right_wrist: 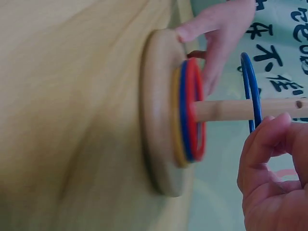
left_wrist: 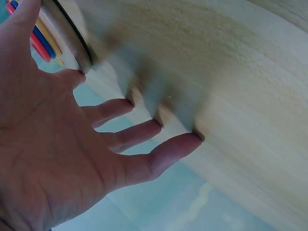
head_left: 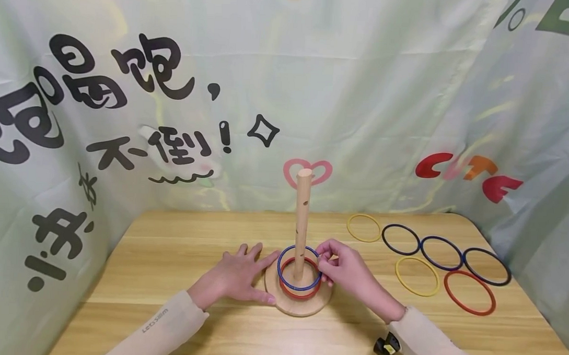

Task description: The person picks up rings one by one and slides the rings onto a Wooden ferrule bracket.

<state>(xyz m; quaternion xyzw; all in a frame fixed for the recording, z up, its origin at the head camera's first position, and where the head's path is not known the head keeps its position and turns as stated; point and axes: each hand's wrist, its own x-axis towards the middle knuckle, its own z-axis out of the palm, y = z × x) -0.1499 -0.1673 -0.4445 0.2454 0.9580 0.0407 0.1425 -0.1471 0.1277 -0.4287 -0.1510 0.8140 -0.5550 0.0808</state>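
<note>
Right hand [head_left: 349, 266] pinches, at its 3 o'clock, the raised blue ring [head_left: 299, 289] encircling the upright peg [head_left: 302, 220]; left hand [head_left: 239, 274] (spread, holding nothing) touches the base [head_left: 297, 307] at 9 o'clock.

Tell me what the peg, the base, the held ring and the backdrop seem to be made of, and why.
Peg: wood, plain-looking finish; pale tan with dark spots like knots or holes. Base: probably wood, smooth; similar pale tan. Held ring: perhaps plastic, smooth; thin and evenly blue. Backdrop: likely printed fabric; it hangs in soft folds and creases.
</note>
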